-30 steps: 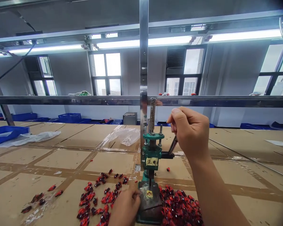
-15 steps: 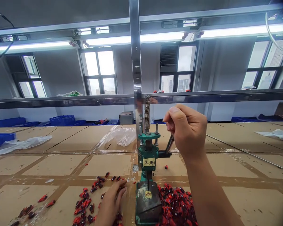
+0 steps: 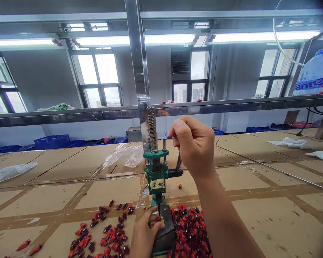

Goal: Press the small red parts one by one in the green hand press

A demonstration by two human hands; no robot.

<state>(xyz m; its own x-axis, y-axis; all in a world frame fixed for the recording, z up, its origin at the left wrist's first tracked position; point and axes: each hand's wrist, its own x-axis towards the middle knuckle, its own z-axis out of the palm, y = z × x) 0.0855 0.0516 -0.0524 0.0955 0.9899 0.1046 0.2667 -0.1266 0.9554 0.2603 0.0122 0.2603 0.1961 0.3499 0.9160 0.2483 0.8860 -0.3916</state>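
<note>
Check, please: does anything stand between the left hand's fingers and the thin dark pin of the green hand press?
Nothing visible stands there. The fingers of the left hand lie directly below the tip of the thin dark pin of the green metal hand press, beside the black base block.

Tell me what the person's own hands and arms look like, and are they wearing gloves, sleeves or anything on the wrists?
The left hand and right hand are bare, with no gloves, rings or wristbands showing. The right forearm is bare too, with no sleeve in view, and the right thumbnail looks short.
</note>
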